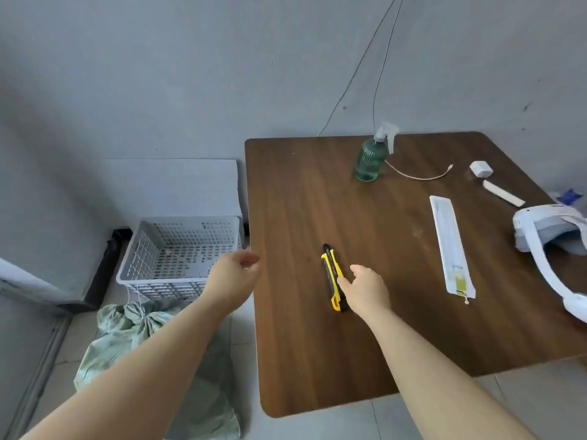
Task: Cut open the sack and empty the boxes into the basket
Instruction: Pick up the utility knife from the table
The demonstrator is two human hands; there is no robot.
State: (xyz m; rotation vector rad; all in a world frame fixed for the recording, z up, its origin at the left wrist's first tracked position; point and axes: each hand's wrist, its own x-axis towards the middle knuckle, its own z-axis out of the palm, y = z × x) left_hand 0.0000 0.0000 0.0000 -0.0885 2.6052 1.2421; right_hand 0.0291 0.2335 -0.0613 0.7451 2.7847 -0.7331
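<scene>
Green woven sack [152, 350], neck tied; basket [178, 249] behind.

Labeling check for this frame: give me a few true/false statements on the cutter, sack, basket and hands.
1. The right hand touches the yellow utility knife on the table. True.
2. The sack is cut open. False: its neck is tied shut.
3. The basket sits on the table. False: it is on the floor beside it.
4. The left hand holds nothing. True.
5. The spray bottle lies on its side. False: it stands upright.
</scene>
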